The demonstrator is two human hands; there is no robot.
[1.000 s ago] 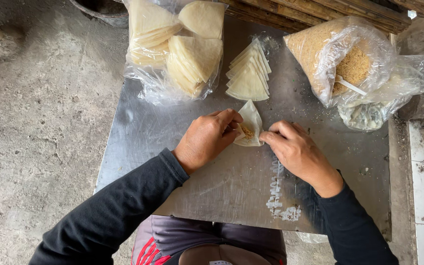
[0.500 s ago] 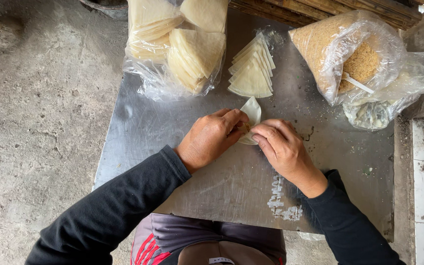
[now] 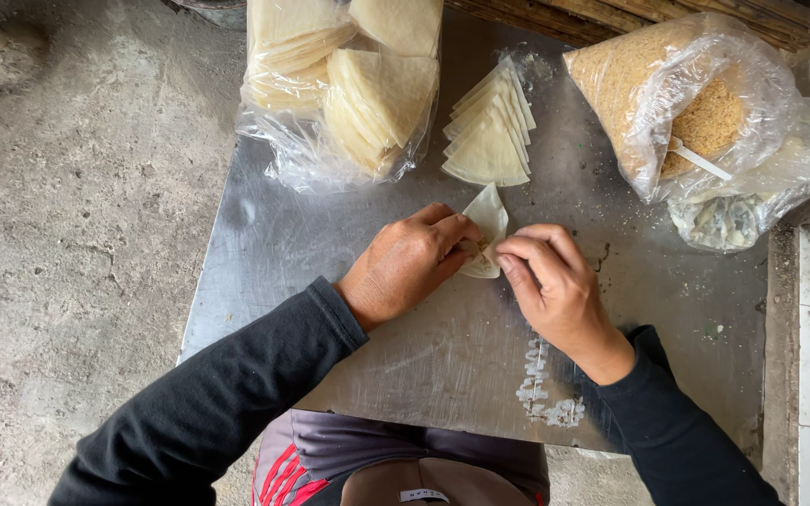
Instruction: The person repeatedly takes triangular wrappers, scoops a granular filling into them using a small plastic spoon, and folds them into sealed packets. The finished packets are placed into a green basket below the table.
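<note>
Grip of both hands, left hand (image 3: 403, 267) and right hand (image 3: 547, 281), pinched shut on the pale wrapper (image 3: 487, 225) lying between them on the metal desk (image 3: 264, 234), point aimed away, toward the wrapper stack (image 3: 489, 141).

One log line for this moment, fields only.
left hand: pinching wrapper | right hand: folding same wrapper | surface: metal table | nearby: loose wrapper stack, bagged wrappers, crumb bag
</note>
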